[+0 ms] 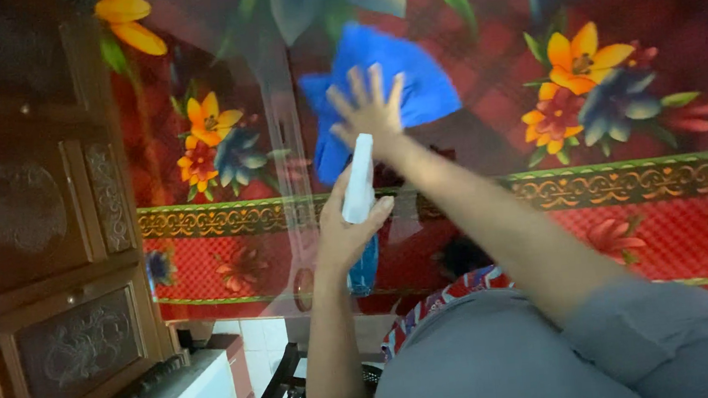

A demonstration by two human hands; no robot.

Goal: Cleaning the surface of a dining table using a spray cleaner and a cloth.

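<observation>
Pressing flat, the right hand [368, 109] has its fingers spread wide on a blue cloth [379, 92], which lies directly beneath them and bunches out toward the far side of the flowered tablecloth [623, 195]. The left hand [348, 229] sits nearer the body, fingers wrapped round a spray bottle [361, 215] held roughly upright, apparently just short of the cloth.

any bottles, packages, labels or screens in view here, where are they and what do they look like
One only: a spray bottle with white trigger head and blue body, upright in the left hand at the table's near edge; no label shows.
No signs or screens.
The right hand presses a blue cloth.
</observation>
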